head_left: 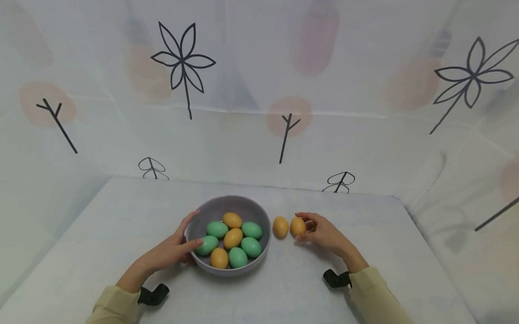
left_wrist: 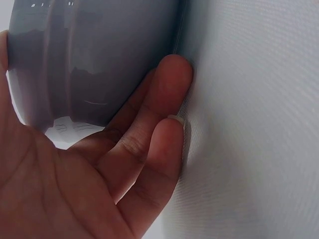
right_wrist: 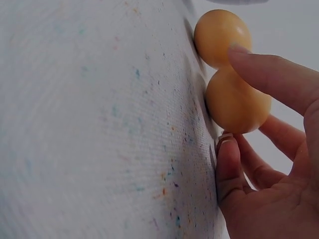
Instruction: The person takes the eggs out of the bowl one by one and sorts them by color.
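Note:
A grey bowl (head_left: 207, 214) holds several green eggs (head_left: 252, 230) and 3 orange eggs (head_left: 233, 238). My left hand (head_left: 166, 253) grips the bowl's left side, the thumb over the rim and the other fingers outside, low against the wall by the tabletop. To the right of the bowl, two more orange eggs stand side by side. My right hand (head_left: 326, 234) has thumb and fingers around the right-hand egg (head_left: 298, 227), close over the table. Between that egg and the bowl lies the other orange egg (head_left: 280, 227), right beside it in the right wrist view.
A white cloth covers the table (head_left: 304, 303). Behind it and at both sides hangs a pale curtain (head_left: 242, 146) printed with flowers and twigs. Black straps with small housings (head_left: 155, 294) sit at both wrists, below beige sleeves (head_left: 384, 308).

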`<state>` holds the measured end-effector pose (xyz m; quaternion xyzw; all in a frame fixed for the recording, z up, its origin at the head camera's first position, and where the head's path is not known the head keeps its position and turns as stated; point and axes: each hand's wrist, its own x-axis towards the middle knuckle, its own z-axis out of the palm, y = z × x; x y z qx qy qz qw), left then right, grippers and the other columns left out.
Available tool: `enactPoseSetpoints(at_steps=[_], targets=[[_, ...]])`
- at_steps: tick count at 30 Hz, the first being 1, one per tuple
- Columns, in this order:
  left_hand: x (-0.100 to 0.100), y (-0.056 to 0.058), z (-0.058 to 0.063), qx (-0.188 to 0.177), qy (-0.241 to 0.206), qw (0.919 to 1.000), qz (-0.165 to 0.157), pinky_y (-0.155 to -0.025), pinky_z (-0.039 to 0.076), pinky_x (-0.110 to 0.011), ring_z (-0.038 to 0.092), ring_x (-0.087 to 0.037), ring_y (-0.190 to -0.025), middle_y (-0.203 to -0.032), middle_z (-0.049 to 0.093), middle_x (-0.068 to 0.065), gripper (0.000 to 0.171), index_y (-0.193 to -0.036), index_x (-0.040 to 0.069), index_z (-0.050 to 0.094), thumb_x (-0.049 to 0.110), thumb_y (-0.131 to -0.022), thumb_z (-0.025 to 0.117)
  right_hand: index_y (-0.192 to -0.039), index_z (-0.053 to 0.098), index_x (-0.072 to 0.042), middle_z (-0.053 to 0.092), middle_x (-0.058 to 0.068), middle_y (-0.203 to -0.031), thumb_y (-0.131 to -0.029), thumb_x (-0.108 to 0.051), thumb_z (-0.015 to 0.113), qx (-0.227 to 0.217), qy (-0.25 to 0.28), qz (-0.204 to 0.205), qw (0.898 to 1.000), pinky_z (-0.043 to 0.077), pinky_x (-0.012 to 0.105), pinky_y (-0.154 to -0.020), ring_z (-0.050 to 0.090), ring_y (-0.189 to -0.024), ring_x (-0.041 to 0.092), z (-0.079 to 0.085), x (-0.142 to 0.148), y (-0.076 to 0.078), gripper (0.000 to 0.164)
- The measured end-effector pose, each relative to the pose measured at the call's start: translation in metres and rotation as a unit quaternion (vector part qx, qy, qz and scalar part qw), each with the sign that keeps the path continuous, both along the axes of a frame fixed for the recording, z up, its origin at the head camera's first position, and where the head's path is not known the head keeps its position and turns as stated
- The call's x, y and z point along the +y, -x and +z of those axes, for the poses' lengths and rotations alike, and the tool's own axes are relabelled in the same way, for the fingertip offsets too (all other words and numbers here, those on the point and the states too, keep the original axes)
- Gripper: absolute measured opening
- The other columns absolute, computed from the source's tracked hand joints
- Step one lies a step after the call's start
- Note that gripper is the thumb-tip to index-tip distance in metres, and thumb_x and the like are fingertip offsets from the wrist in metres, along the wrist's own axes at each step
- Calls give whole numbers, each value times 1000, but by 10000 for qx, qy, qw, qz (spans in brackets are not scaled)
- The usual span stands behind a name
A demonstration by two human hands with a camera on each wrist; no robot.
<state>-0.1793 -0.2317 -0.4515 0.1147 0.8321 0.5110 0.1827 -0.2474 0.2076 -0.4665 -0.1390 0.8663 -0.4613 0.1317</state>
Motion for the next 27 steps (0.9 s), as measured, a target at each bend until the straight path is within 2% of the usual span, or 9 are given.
enactPoseSetpoints(at_steps=[10,14,19,22,27], targets=[[2,-1,0,-31,24,10000,19,-69,47,-39,59,-25,-78,-128,47,-27,81,-159,31,2,35,-101,58,-144,50,-6,60,11,-118,-80,-18,85,27,1,-64,10000,44,41,-90,57,-103,26,1,3,-2,74],[2,-2,3,-47,62,10000,35,-69,46,-39,58,-25,-78,-123,50,-25,82,-159,31,2,36,-100,59,-145,49,-5,58,14,-123,-80,-17,84,279,7,-46,9996,43,42,-91,56,-106,28,7,6,-2,75],[2,-3,4,-40,142,9999,90,-69,46,-38,58,-25,-77,-117,53,-22,82,-159,32,2,37,-100,59,-143,51,-5,56,18,-128,-85,-19,80,649,-13,-35,9979,43,43,-88,55,-109,30,24,2,-1,66],[2,-2,3,-36,189,9998,111,-69,46,-38,58,-25,-77,-122,51,-24,82,-159,33,2,39,-100,59,-139,56,-11,58,17,-127,-89,-22,77,735,1,-104,9972,44,42,-87,56,-108,27,37,-10,-2,56],[2,-2,2,-52,187,9997,136,-71,46,-38,58,-25,-78,-132,43,-28,80,-158,35,3,40,-100,58,-131,62,-14,62,10,-123,-94,-22,71,902,166,56,9958,47,41,-88,59,-106,24,59,-39,-1,39]])
